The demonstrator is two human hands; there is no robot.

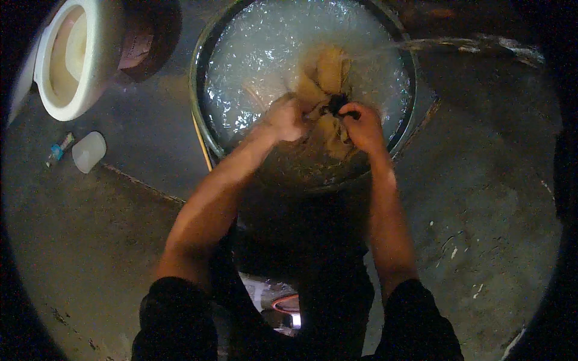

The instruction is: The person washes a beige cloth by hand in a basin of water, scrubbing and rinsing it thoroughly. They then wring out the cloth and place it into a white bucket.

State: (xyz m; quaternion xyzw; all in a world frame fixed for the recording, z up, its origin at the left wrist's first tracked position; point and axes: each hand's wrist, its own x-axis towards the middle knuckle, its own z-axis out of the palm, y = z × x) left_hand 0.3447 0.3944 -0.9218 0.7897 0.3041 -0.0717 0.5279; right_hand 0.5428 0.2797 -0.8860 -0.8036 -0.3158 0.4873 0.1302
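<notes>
The person is crouching over a round wash basin of sudsy water. The left hand is clenched on a wet tan cloth; the right hand, at three o'clock from it, is gripping the same cloth's dark patch. Scrubbing appears underway; the next move likely calls for rubbing both grips together. A stream of water is entering at one o'clock.

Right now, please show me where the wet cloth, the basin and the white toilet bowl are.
wet cloth (pixel 330 75), head view, on its bunched tan top fold
basin (pixel 196 78), head view, on its left rim
white toilet bowl (pixel 105 54), head view, on its right outer wall
</notes>
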